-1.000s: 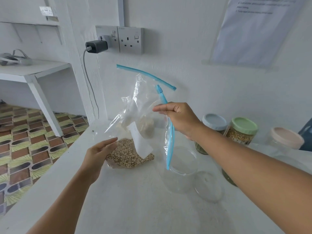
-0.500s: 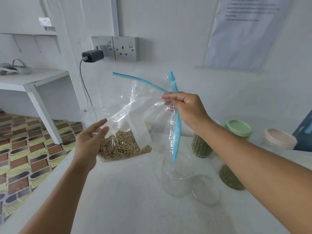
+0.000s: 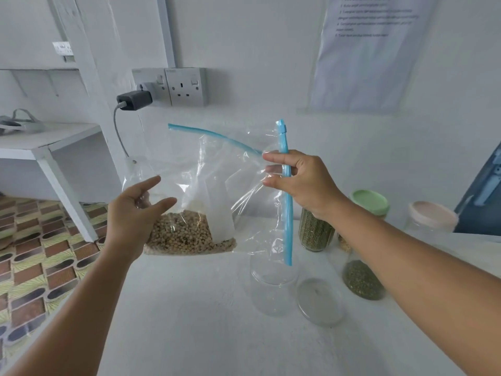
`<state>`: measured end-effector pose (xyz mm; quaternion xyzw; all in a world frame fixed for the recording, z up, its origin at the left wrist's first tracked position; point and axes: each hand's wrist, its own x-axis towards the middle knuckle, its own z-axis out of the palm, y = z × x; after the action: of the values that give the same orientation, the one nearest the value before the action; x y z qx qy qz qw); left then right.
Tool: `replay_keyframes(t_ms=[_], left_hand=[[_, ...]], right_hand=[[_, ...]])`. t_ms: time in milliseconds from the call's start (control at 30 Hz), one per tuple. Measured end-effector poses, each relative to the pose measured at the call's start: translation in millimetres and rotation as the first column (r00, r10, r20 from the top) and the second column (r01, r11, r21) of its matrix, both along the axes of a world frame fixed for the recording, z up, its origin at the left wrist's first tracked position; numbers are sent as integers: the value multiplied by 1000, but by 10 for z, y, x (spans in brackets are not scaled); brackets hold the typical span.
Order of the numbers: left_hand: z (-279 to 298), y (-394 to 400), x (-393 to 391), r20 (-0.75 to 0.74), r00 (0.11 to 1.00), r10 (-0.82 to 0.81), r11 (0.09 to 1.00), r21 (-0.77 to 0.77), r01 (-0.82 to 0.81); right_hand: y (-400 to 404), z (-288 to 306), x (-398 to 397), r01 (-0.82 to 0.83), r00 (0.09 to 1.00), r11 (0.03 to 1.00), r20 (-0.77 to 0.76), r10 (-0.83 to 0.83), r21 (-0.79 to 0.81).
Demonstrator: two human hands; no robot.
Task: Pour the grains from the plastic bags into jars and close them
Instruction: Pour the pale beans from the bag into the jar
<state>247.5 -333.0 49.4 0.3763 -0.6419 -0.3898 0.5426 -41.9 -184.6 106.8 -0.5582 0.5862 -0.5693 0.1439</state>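
Observation:
A clear plastic bag (image 3: 217, 169) with a blue zip strip hangs in the air above the white counter (image 3: 189, 321). Pale brown grains (image 3: 187, 236) fill its lower left corner. My right hand (image 3: 303, 180) pinches the bag's open mouth at the blue strip. My left hand (image 3: 135, 213) cups the bag's lower left side with fingers spread, touching the plastic. An empty clear jar (image 3: 271, 283) stands open just below the bag's hanging strip, with its clear lid (image 3: 320, 301) lying flat beside it on the right.
Behind my right arm stand a jar of green grains (image 3: 314, 232), a green-lidded jar (image 3: 370, 202), a pink-lidded jar (image 3: 431, 217) and a lower jar of dark green grains (image 3: 362, 278). A wall socket with a charger (image 3: 134, 100) is behind. The counter's left edge drops to a tiled floor.
The bag has been lifted off the counter and its mouth swung up and right. My left hand moved up along the bag's lower side.

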Motion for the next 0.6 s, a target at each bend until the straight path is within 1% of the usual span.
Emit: replay_keyframes(t_ms=[233, 433, 600], left_hand=[[135, 44, -33, 23, 1000, -11, 998, -67, 12], [217, 40, -34, 35, 999, 26, 990, -137, -21], [372, 44, 13, 47, 995, 91, 983, -162, -83]], right_hand=[[100, -97, -37, 59, 998, 998, -29, -60, -35], [104, -128, -19, 73, 997, 995, -15, -74, -71], [39, -91, 13, 62, 998, 993, 4, -62, -97]])
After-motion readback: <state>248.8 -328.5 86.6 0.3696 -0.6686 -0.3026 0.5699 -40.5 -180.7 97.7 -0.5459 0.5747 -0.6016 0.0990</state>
